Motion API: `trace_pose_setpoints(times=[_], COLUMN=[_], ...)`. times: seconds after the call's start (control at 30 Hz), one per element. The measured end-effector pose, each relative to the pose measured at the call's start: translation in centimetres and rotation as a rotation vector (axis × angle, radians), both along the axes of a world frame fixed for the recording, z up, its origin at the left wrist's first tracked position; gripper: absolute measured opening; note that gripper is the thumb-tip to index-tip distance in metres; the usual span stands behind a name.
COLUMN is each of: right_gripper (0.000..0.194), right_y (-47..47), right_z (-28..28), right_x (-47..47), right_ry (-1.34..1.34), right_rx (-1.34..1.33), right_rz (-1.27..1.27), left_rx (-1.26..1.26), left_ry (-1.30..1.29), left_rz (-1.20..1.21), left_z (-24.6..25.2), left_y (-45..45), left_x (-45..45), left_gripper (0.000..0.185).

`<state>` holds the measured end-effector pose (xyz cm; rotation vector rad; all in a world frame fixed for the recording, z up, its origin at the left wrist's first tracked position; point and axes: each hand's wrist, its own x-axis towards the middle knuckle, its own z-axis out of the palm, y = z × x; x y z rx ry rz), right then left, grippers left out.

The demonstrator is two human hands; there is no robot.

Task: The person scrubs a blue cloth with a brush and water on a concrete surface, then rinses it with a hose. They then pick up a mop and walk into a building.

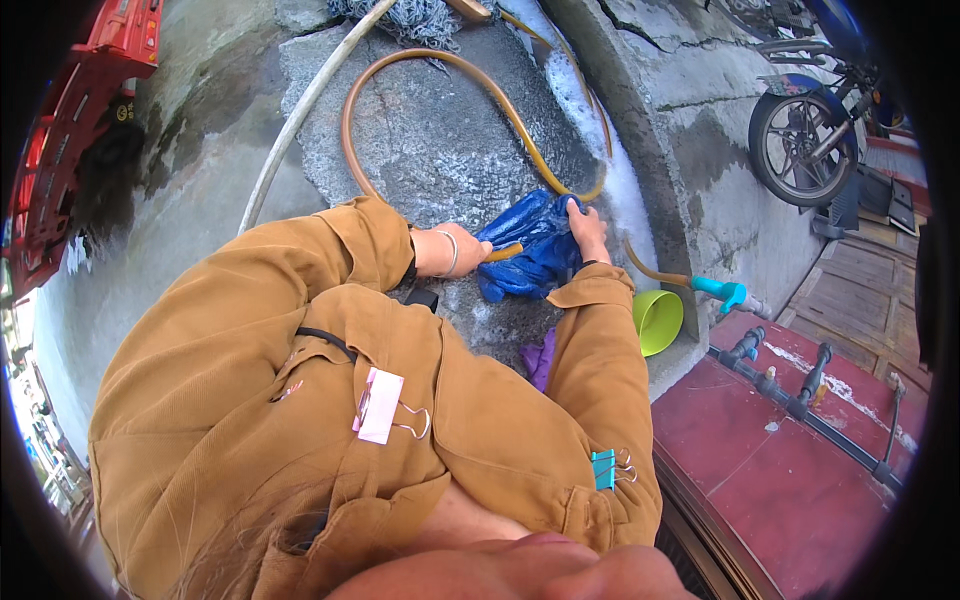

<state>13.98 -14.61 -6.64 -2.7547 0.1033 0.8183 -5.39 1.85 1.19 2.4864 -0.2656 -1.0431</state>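
Observation:
My left hand (457,251), with a silver bangle at the wrist, grips the end of an amber rubber hose (504,253). The hose's open end lies over a wet, bunched blue cloth or plastic item (529,251); its exact kind is unclear. My right hand (587,227) holds the upper right edge of this blue item, thumb on top. Below them is wet, rough concrete (450,165). A purple cloth (537,358) lies partly hidden beside my right sleeve. A lime-green plastic container (658,322) rests to the right of my right forearm.
The hose loops across the concrete ahead. Foamy water (626,195) fills a gutter along a raised ledge. A turquoise-handled tap (720,291) joins another hose stretch at right. A wooden pole (307,105) and mop head (409,19) lie ahead. A motorcycle (806,142) and red vehicle (64,135) flank the area.

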Motion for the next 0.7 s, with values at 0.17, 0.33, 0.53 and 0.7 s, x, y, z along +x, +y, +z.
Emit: trace_pose_setpoints(times=[0.17,0.33,0.53,0.7], right_gripper=[0.042,0.031,0.030,0.049], right_y=[2.0,-0.3,-0.3,-6.4], right_z=[2.2,5.9,-0.1,-0.3], right_x=[-6.2,-12.4,-9.5,-1.5], right_ry=[-0.338,-0.302,-0.631,-0.266], right_rx=[0.263,0.383,0.274,-0.205], right_rz=[0.573,0.760,0.747,0.183], left_rx=[0.078,0.100,0.097,0.089], left_ry=[0.009,-0.008,0.001,-0.039], left_rz=[-0.023,-0.037,-0.036,-0.008], left_z=[0.5,-0.1,-0.3,0.1], left_y=[0.3,-0.3,-0.4,0.0], left_x=[-0.3,0.3,0.3,-0.2], left_gripper=[0.028,0.027,0.023,0.025])
